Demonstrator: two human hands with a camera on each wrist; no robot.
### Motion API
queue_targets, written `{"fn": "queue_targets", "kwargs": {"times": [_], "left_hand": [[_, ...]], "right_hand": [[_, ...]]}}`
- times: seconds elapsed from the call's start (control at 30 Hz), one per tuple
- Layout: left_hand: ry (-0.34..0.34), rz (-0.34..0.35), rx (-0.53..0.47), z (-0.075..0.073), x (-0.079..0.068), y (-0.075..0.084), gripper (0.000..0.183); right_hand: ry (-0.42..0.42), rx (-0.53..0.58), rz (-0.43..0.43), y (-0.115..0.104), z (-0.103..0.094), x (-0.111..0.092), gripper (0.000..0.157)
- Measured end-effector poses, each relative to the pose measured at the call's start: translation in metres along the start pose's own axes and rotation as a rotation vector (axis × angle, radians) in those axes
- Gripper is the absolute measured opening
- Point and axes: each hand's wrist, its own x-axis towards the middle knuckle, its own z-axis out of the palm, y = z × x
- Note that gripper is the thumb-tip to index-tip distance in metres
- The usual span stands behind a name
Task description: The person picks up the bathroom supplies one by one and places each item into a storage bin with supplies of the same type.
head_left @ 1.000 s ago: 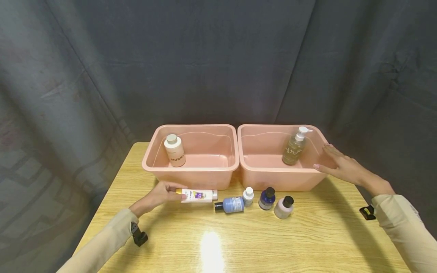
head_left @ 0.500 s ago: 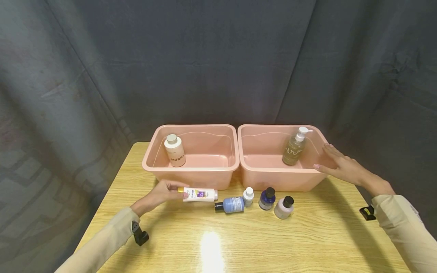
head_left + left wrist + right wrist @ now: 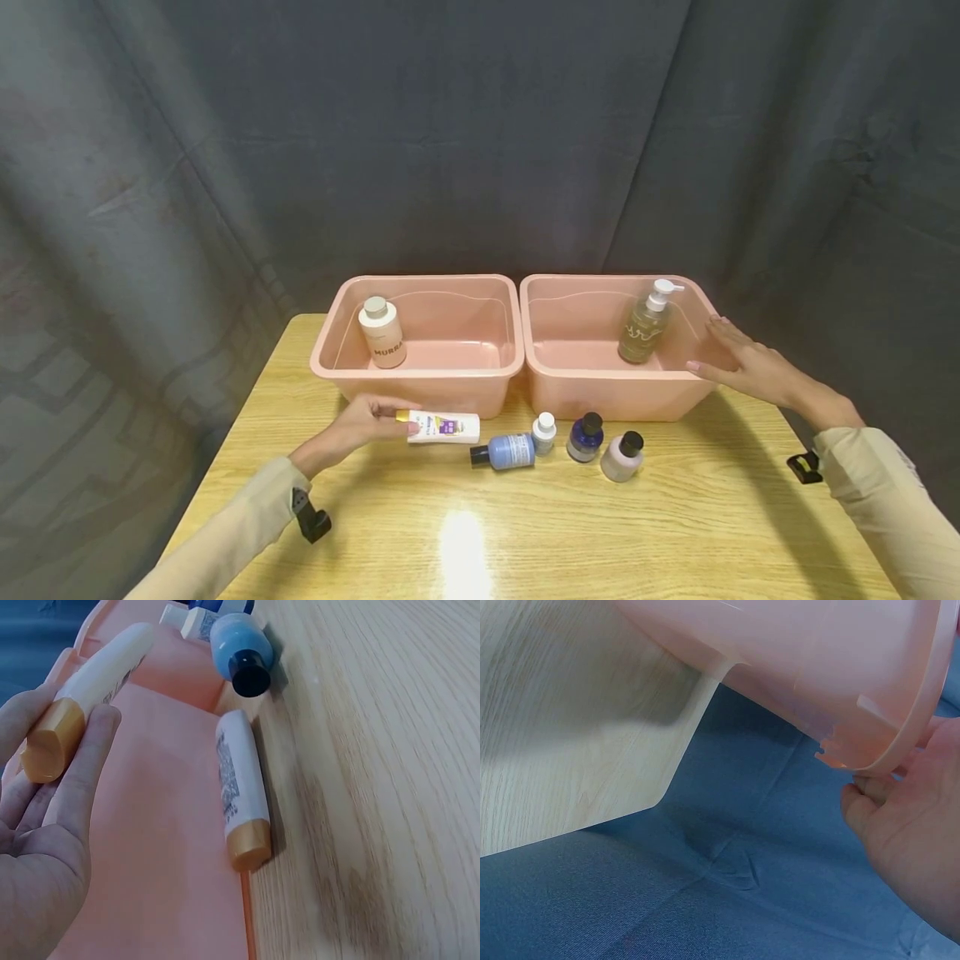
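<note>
My left hand pinches a white squeeze bottle by its yellow-capped end. The left wrist view shows this held bottle raised and tilted. Below it, a second white bottle with a yellow cap lies on the table along the bin's wall. In the head view the held bottle hides that second one. My right hand rests on the right rim of the right pink bin, thumb near the front corner. From the right wrist, its fingertips show at the rim, partly hidden.
The left pink bin contains a white bottle; the right bin contains a pump bottle. In front lie or stand a blue bottle, a small white-capped bottle, a dark blue bottle and a pale pink one.
My left hand has shifted slightly right with the white bottle, which now covers the end of the one lying behind it. My right hand stays at the bin's rim.
</note>
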Motion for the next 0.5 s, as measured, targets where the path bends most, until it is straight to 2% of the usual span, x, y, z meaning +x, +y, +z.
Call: {"fn": "queue_targets", "kwargs": {"times": [0.27, 0.5], "left_hand": [[0.0, 0.032, 0.013, 0.004, 0.001, 0.008, 0.042], [-0.026, 0.066, -0.043, 0.005, 0.002, 0.016, 0.042]], "right_hand": [[-0.001, 0.004, -0.002, -0.001, 0.0, 0.0, 0.096], [-0.008, 0.0, 0.013, -0.002, -0.001, 0.001, 0.097]]}}
